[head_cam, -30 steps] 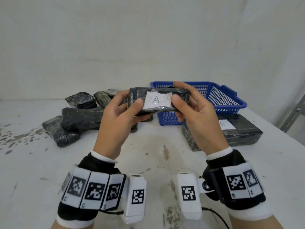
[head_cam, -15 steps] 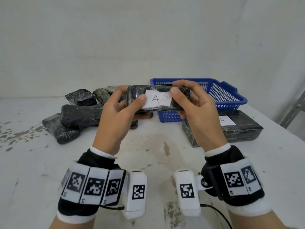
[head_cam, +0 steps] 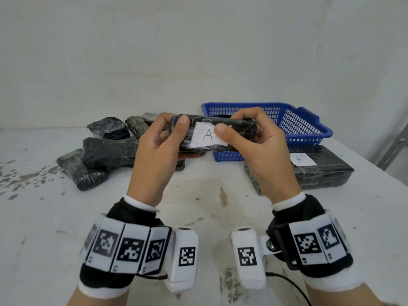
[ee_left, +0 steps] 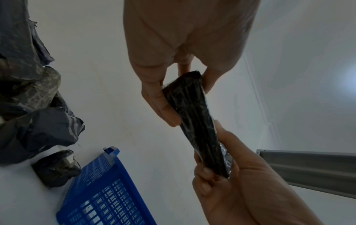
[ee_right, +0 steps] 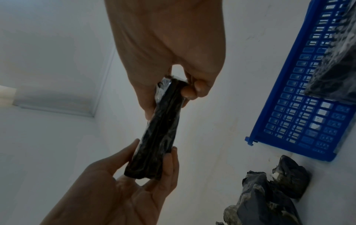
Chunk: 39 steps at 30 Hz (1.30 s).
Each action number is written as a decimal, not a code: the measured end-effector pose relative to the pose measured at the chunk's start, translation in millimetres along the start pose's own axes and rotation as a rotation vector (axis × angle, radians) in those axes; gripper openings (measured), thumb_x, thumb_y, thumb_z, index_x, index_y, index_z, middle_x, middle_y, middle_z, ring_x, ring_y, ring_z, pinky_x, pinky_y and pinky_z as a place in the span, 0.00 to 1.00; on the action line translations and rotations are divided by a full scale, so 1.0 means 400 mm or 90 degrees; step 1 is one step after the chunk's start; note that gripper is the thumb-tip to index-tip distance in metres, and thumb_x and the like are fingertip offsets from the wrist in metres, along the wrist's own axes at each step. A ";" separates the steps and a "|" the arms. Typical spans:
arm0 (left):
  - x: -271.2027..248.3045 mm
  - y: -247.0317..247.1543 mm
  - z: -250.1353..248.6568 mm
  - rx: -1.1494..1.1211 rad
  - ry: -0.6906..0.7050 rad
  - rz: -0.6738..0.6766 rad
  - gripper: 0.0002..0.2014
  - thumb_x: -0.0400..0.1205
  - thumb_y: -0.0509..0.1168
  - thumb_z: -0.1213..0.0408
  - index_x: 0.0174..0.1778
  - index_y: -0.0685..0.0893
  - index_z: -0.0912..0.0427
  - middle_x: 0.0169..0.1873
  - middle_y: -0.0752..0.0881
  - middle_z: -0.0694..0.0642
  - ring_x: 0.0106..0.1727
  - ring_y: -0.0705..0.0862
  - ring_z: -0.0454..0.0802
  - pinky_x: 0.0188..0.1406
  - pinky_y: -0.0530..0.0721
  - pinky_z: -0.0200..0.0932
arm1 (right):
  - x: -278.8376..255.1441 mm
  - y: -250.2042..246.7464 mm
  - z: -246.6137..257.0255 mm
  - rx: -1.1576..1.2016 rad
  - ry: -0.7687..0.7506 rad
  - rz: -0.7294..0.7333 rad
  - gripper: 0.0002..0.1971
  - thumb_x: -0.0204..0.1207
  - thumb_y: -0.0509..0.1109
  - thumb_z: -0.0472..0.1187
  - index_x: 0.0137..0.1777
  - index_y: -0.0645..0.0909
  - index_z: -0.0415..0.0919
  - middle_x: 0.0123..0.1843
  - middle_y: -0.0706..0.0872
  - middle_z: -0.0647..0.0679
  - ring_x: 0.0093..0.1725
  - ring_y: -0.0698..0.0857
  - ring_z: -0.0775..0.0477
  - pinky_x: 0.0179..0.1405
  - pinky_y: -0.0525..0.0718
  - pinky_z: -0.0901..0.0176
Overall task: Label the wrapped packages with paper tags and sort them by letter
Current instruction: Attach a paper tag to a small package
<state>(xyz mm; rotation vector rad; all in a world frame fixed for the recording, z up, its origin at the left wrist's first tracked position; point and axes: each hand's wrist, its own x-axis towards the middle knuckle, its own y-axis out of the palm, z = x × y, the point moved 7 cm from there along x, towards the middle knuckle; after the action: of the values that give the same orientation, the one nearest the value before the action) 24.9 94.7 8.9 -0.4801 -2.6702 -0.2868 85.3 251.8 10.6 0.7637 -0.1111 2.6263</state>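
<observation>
Both hands hold a black wrapped package in the air above the table, long side across. A white paper tag with the letter A lies on its near face under clear film. My left hand grips the left end, thumb on the front beside the tag. My right hand grips the right end, thumb pressing the tag's right part. The left wrist view has the left hand on one end of the package. The right wrist view has the right hand on the other end of the package.
A blue plastic basket stands at the back right. In front of it lies a long black package with its own A tag. Several untagged black packages are piled at the back left. The table is white and stained.
The package has risen a little with both hands. My right thumb has slid left onto the tag, and my left thumb has shifted off the tag's left edge.
</observation>
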 end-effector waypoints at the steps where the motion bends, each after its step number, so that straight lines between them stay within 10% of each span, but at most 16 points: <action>1: 0.000 -0.001 0.000 0.001 0.004 -0.006 0.06 0.86 0.62 0.60 0.45 0.80 0.57 0.38 0.91 0.49 0.44 0.90 0.47 0.40 0.90 0.43 | -0.001 0.001 0.003 -0.003 -0.005 0.006 0.10 0.74 0.80 0.36 0.50 0.82 0.42 0.44 0.88 0.43 0.46 0.87 0.43 0.49 0.88 0.39; 6: -0.011 -0.001 -0.007 0.047 0.010 -0.025 0.12 0.78 0.73 0.53 0.50 0.80 0.55 0.51 0.86 0.69 0.53 0.84 0.73 0.54 0.83 0.73 | -0.004 0.010 0.011 -0.025 -0.032 0.019 0.16 0.72 0.82 0.34 0.54 0.81 0.45 0.53 0.87 0.44 0.51 0.89 0.46 0.54 0.90 0.53; 12: -0.010 -0.008 -0.023 0.066 0.041 0.001 0.13 0.76 0.73 0.55 0.50 0.77 0.54 0.45 0.84 0.55 0.38 0.86 0.50 0.32 0.86 0.44 | 0.003 0.015 -0.007 0.051 0.039 0.037 0.20 0.83 0.71 0.39 0.73 0.75 0.51 0.63 0.86 0.41 0.51 0.91 0.50 0.49 0.87 0.63; 16: -0.004 -0.018 -0.014 -0.023 -0.010 -0.026 0.05 0.82 0.68 0.60 0.48 0.78 0.54 0.39 0.85 0.53 0.39 0.85 0.48 0.35 0.84 0.46 | 0.009 -0.001 -0.017 0.066 0.069 0.011 0.15 0.81 0.72 0.36 0.67 0.83 0.44 0.60 0.90 0.44 0.55 0.90 0.50 0.52 0.86 0.65; 19: -0.001 -0.027 -0.005 -0.024 -0.027 -0.042 0.17 0.75 0.68 0.63 0.60 0.77 0.48 0.46 0.86 0.60 0.43 0.87 0.52 0.42 0.86 0.51 | 0.008 0.002 -0.017 0.063 0.070 0.031 0.13 0.83 0.69 0.33 0.65 0.83 0.44 0.62 0.89 0.38 0.55 0.90 0.50 0.57 0.87 0.62; 23: 0.004 -0.032 0.011 -0.033 -0.079 -0.061 0.15 0.72 0.66 0.65 0.54 0.83 0.62 0.44 0.88 0.54 0.47 0.88 0.51 0.55 0.85 0.57 | 0.006 0.003 -0.013 -0.003 0.061 0.055 0.12 0.82 0.70 0.34 0.60 0.83 0.52 0.61 0.88 0.43 0.43 0.89 0.51 0.43 0.88 0.61; 31: -0.003 -0.017 0.019 -0.017 -0.106 -0.033 0.15 0.82 0.63 0.76 0.64 0.78 0.63 0.47 0.86 0.55 0.37 0.89 0.45 0.34 0.88 0.40 | 0.000 0.010 -0.013 -0.015 0.052 0.064 0.11 0.78 0.74 0.31 0.57 0.83 0.45 0.47 0.85 0.47 0.36 0.79 0.53 0.35 0.81 0.62; 39: -0.005 -0.018 0.020 0.003 -0.092 -0.041 0.17 0.80 0.69 0.73 0.64 0.78 0.62 0.53 0.86 0.59 0.46 0.89 0.50 0.45 0.88 0.43 | 0.000 0.014 -0.023 -0.036 0.048 0.076 0.14 0.73 0.81 0.37 0.55 0.83 0.48 0.51 0.89 0.42 0.46 0.86 0.53 0.49 0.87 0.59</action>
<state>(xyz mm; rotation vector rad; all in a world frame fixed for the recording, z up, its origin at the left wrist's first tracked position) 21.2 89.6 0.1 -0.4295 -2.8306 -0.2749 78.6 248.4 3.0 0.6569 -0.2139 2.7476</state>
